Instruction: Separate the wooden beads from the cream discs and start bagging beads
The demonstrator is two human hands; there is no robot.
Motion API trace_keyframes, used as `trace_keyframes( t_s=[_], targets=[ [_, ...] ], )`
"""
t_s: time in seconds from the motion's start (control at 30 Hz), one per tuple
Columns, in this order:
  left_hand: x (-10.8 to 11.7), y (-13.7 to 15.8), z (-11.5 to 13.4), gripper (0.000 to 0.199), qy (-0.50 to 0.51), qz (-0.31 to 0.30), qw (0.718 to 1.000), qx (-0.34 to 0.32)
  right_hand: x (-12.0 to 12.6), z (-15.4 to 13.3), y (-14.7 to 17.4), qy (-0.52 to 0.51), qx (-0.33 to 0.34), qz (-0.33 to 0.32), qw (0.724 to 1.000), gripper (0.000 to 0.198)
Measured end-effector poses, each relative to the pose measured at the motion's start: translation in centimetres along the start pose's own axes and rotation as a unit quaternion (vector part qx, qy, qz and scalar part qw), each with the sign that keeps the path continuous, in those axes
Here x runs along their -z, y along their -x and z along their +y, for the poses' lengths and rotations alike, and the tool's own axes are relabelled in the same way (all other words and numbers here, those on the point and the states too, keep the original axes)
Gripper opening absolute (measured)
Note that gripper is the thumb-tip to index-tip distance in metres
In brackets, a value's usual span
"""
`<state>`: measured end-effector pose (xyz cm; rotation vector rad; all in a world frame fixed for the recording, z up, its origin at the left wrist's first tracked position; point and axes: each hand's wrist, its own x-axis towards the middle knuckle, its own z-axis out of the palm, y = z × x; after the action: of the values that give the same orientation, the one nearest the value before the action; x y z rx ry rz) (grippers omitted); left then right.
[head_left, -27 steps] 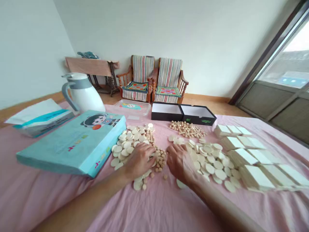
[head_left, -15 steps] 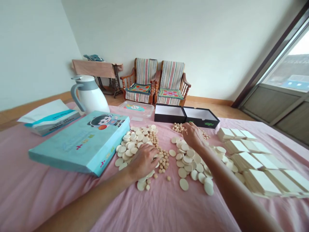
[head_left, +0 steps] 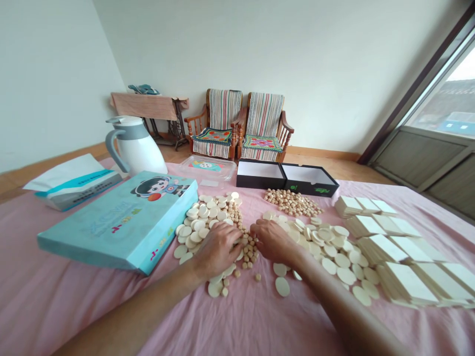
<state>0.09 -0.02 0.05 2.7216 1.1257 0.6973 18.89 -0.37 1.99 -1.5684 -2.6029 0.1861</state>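
My left hand (head_left: 218,248) lies palm down on a heap of pale wooden discs (head_left: 202,217) mixed with small round wooden beads (head_left: 248,247), fingers curled over them. My right hand (head_left: 273,241) rests beside it, fingertips at the same beads, its back toward a second spread of discs (head_left: 330,244). I cannot tell whether either hand grips a piece. A separate pile of beads (head_left: 291,201) lies farther back, in front of two open black boxes (head_left: 285,178).
A light blue picture box (head_left: 118,222) lies left of the discs, with a white jug (head_left: 135,146) and a white packet (head_left: 72,180) behind it. Rows of pale wooden blocks (head_left: 393,247) fill the right. A clear plastic tray (head_left: 211,165) sits at the back on the pink cloth (head_left: 237,316).
My right hand reached out to the far bead pile and has come back to the near beads beside my left hand. The left hand stayed on its heap.
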Motion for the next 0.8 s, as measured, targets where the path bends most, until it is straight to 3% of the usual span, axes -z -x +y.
trace_keyframes(
  t_s=[0.13,0.37,0.5,0.63,0.8],
  targets=[
    [0.1,0.0,0.2,0.016,0.001,-0.002,1.0,0.0,0.9,0.8,-0.2,-0.021,-0.016,0.036,0.999,0.015],
    [0.0,0.1,0.0,0.011,0.01,-0.002,1.0,0.005,2.1,5.6,-1.5,0.009,-0.231,0.159,0.96,0.01],
    [-0.1,0.2,-0.1,0.01,0.019,0.004,1.0,0.006,1.8,7.0,-2.0,0.035,-0.29,0.226,0.929,0.014],
    [0.0,0.2,0.0,0.01,0.027,0.015,1.0,0.0,1.7,6.2,-1.7,-0.009,-0.241,0.198,0.95,0.018],
    [0.0,0.1,0.1,0.011,0.022,0.013,1.0,-0.002,1.1,3.6,-1.4,-0.094,-0.072,0.076,0.99,0.015]
  ],
)
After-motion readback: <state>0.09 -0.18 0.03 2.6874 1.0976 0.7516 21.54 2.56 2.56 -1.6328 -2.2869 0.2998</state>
